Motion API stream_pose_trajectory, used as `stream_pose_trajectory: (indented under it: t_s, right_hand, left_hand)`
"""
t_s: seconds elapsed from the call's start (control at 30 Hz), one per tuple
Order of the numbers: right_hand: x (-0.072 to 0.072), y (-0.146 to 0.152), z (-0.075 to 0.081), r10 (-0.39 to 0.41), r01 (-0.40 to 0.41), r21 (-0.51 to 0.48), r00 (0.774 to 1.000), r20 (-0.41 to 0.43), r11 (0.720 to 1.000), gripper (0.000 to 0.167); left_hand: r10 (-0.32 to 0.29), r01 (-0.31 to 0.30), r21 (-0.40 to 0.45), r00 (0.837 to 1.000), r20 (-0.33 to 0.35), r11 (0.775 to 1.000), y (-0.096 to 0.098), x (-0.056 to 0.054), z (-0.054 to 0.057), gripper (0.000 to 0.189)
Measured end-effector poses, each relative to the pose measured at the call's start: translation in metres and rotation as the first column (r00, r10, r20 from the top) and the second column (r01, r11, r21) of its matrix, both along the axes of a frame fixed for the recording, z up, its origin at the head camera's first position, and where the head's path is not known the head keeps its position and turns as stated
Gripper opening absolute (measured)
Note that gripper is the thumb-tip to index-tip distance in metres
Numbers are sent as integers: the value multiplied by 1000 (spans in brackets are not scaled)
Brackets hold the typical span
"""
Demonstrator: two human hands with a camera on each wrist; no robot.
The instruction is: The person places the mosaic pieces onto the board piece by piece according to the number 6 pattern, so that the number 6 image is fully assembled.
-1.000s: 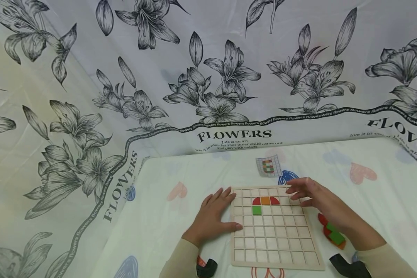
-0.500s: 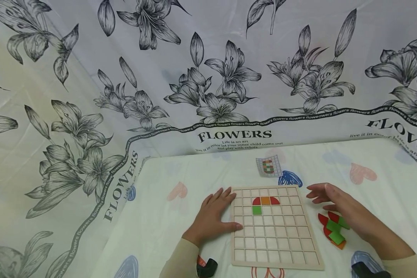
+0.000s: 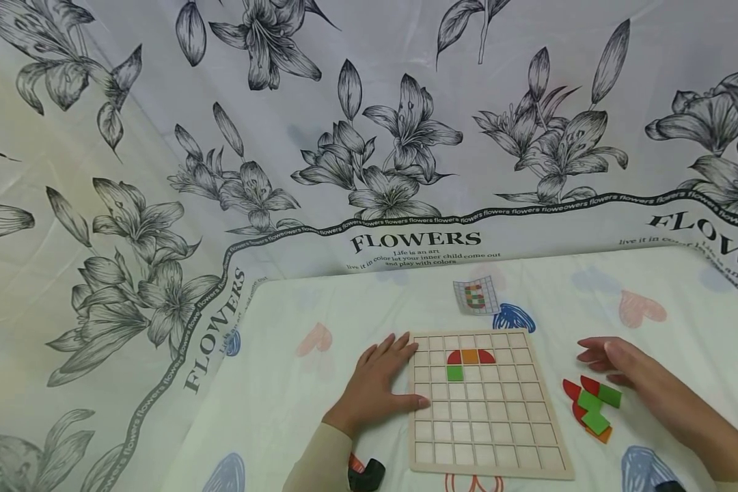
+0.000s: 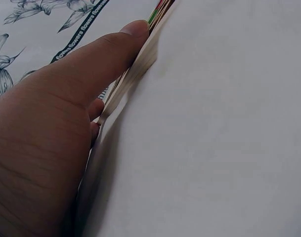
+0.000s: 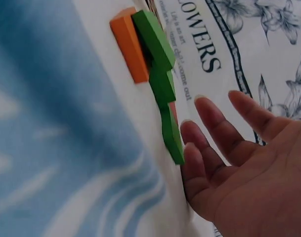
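Observation:
My left hand (image 3: 378, 386) rests spread along the left edge of a wooden grid board (image 3: 492, 437), its thumb lying over the frame. On the board sit two red rounded pieces (image 3: 486, 356) with an orange square (image 3: 469, 356) between them, and a green square (image 3: 454, 373) below the left one. My right hand (image 3: 627, 365) holds nothing, its fingers relaxed, just beyond a small pile of loose pieces right of the board. That pile has green blocks (image 5: 155, 39), an orange block (image 5: 128, 47) and red rounded pieces (image 3: 571, 389). In the left wrist view, the thumb (image 4: 115, 47) lies along the board's rim.
A small printed card (image 3: 475, 295) with a coloured grid pattern lies behind the board. The white tablecloth (image 3: 270, 369) has heart prints. A flower-patterned curtain (image 3: 320, 171) hangs behind the table.
My right hand has moved from over the board's upper right corner rightward to beside the loose pieces, uncovering more of them. My left hand stays on the board's edge.

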State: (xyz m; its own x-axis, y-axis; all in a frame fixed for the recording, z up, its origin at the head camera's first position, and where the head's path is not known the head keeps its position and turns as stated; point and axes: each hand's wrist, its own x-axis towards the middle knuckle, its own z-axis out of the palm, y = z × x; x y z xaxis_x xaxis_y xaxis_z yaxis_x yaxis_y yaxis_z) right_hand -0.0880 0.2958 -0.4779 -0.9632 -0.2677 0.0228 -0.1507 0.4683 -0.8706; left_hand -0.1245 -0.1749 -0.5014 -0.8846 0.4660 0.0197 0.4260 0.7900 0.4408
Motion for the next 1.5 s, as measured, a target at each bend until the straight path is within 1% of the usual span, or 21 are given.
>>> stream_pose_trajectory:
  t_s: [0.23, 0.33, 0.6, 0.67, 0.73, 0.83, 1.0, 1.1, 1.2, 1.37, 1.43, 1.5]
  right_hand:
    - [3, 11, -9, 33, -35, 34, 997, 70, 999, 44]
    - [4, 12, -13, 56, -59, 54, 996, 63, 997, 48]
    - [11, 7, -24, 111, -105, 95, 992, -59, 990, 70]
    - [12, 7, -26, 118, -108, 119, 989, -84, 987, 72]
    - [11, 6, -26, 116, -100, 144, 988, -103, 984, 71]
    - [10, 5, -24, 96, -77, 169, 990, -104, 983, 63]
    - [9, 5, -19, 42, -38, 173, 999, -21, 984, 48]
    - [9, 5, -17, 20, -20, 167, 1000, 2, 986, 43]
    - [9, 4, -18, 2, 1, 159, 1000, -15, 987, 37]
    - [9, 4, -19, -63, 78, 184, 995, -83, 980, 27]
    - [8, 4, -18, -90, 105, 202, 993, -82, 974, 25]
    - [8, 4, -17, -113, 124, 215, 992, -63, 969, 25]
  left_hand:
    - [-8, 8, 13, 1000, -1, 1000, 1, 1, 2, 103]
    - [-8, 9, 10, 1000, -6, 1000, 0, 1, 2, 103]
    - [-1, 1, -2, 1000, 11, 1000, -1, 0, 2, 104]
    - [-2, 2, -10, 1000, 6, 1000, -1, 0, 2, 104]
    - [-5, 5, -15, 1000, -2, 1000, -1, 0, 1, 104]
    - [-5, 5, -17, 1000, -7, 1000, 0, -1, 1, 104]
    - [-3, 2, -15, 1000, -11, 1000, 0, 0, 0, 104]
    - [-1, 0, -20, 1000, -11, 1000, 0, -1, 0, 104]
    - [2, -2, -26, 1000, -2, 1000, 0, -1, -1, 105]
    - [4, -4, -28, 1000, 11, 1000, -1, -2, -2, 105]
    - [4, -4, -29, 1000, 9, 1000, -1, -2, -2, 105]
    - [5, -5, -30, 1000, 8, 1000, -1, -2, -2, 105]
